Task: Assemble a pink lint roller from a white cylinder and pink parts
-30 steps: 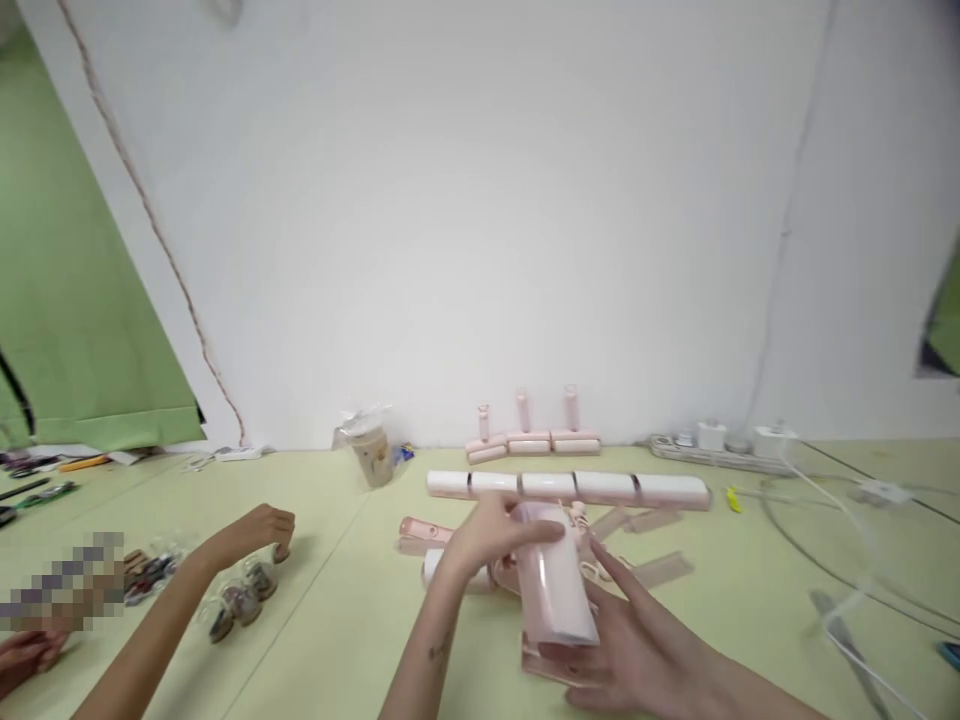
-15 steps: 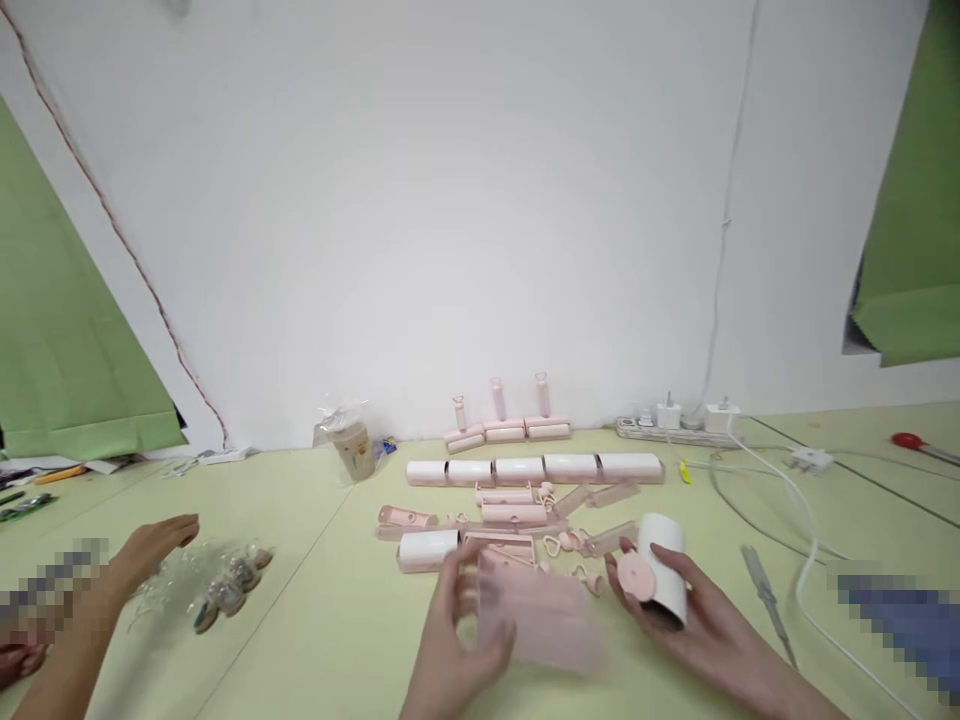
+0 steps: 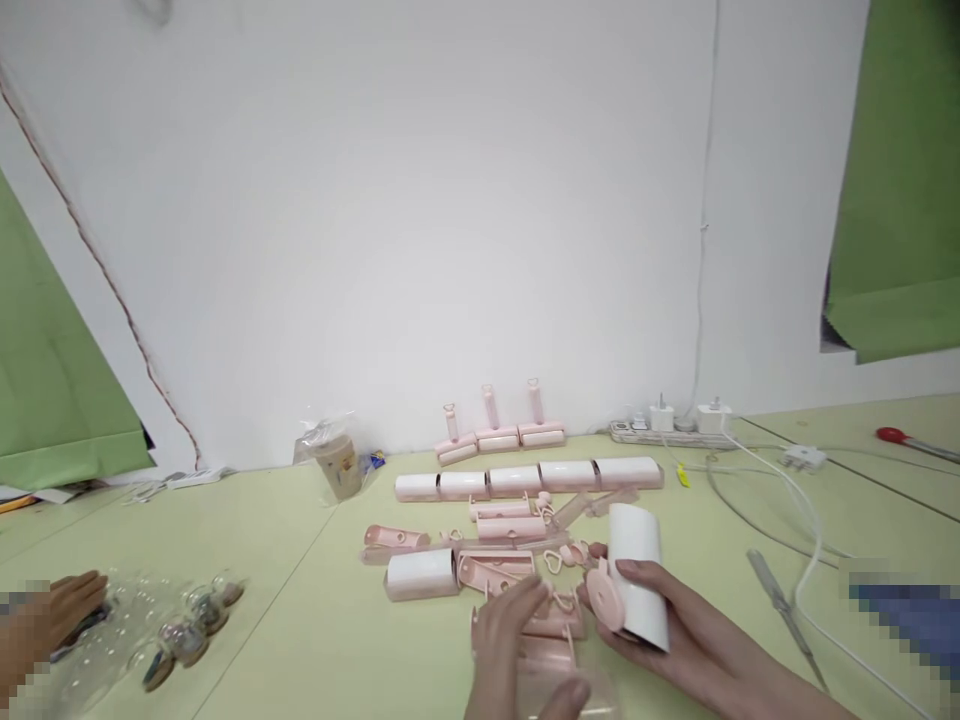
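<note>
Curled right-hand fingers [image 3: 637, 572] wrap a smooth white paper roll [image 3: 639, 572] with a round pink end cap [image 3: 602, 597], held just above the table [image 3: 300, 610], while the left hand [image 3: 517, 650], loosely bent, grips a glossy pink plastic cover [image 3: 551, 650].

**Roll and cover come apart**

1 second ago both hands gripped a pink cover over the white roll. Now the right hand [image 3: 660, 625] holds the white roll [image 3: 637, 575] alone, while the left hand [image 3: 517, 640] presses the pink cover [image 3: 551, 665] down just left of the roll.
</note>
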A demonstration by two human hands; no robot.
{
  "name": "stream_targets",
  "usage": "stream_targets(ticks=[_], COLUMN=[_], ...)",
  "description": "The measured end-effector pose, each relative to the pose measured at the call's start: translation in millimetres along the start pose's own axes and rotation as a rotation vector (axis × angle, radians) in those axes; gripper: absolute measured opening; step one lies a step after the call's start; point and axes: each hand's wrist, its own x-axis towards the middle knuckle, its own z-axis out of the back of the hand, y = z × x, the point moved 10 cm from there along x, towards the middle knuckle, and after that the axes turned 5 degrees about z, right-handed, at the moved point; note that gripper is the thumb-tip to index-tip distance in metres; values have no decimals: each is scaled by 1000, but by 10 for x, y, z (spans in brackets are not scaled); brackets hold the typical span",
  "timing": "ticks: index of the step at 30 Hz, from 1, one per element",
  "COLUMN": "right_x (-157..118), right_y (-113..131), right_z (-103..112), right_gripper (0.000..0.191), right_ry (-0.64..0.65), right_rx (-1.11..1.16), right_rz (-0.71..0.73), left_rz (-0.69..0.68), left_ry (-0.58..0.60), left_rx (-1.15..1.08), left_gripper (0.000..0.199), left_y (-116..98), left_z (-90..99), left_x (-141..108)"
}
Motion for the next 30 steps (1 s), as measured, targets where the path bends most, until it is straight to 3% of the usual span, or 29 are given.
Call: stream_targets(ticks=[3,6,9,11,12,14,17,19,24,30], right_x=[43,119,209,245,253,252,268,329,449,332], right_y=[32,89,144,125,69,-122,-369,-432,-490,-524], right_z=[-256,-462,-510,-519,-529,-536,-499,-461,-356,-279], right_gripper=[27,24,24,27,29,32,31,31,34,29], right_ry=[50,114,121,143,175,267,373,404,404,345], right_rx=[-26,-19,-153,-409,-552,-773,-869,-891,-881,-788], right_rz=[39,77,126,145,125,33,-68,-55,-68,-151], left_rz=[-37,-108,-6,101,132,162,227,258,220,150], left_ry=[200,267,84,-71,-111,-57,113,160,135,127], left_rx=[-137,-205,-422,-607,-671,-725,-717,-691,-596,-409], left_gripper=[49,39,39,42,43,42,36,38,48,60], left_y=[-308,-440,-198,65,161,253,309,335,278,160], left_z=[-324,-393,-130,59,108,71,-120,-193,-179,-168], left_x=[274,474,658,714,722,728,678,631,558,486])
